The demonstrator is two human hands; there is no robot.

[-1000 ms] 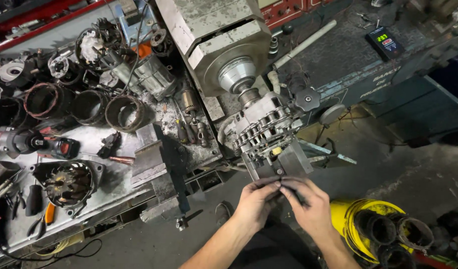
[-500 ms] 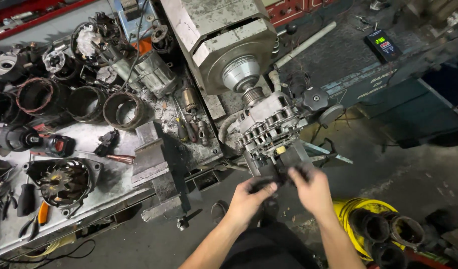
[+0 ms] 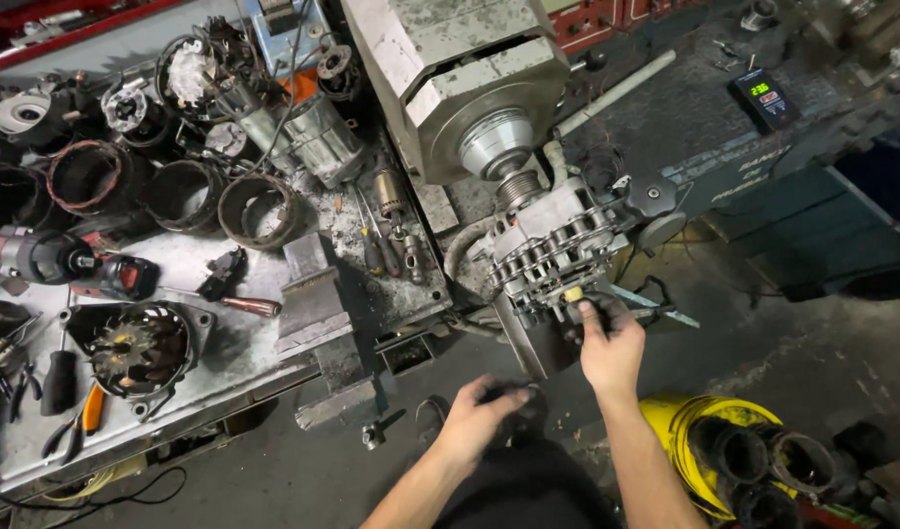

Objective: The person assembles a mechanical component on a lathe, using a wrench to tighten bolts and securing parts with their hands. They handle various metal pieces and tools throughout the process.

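While my left hand (image 3: 481, 416) hangs low and nearest to me, curled around something small and dark, I cannot make out what that part is; the fingers cover most of it and the floor behind is just as dark. If the curl loosens, I judge the piece could drop and vanish among the clutter below.

Further out, my right hand (image 3: 611, 343) reaches up to the alternator (image 3: 553, 250), its fingers pinched at the lower edge of the housing beside a small yellowish tip. Whether they grip a terminal, a bolt or a tool I cannot tell. The alternator sits pressed against the spindle of the grey machine head (image 3: 469, 88), and how it is held there is hidden. My worry is that a hard tug from the pinching fingers could twist it off that seat, or that they slip on the finned metal and scrape.

To the right, a yellow bucket (image 3: 680, 421) of dark cylinders is cut off by the frame edge. Left of the machine, the workbench (image 3: 234, 343) is crowded with stators and housings. Farthest off, a small meter (image 3: 763, 95) shows a green readout.
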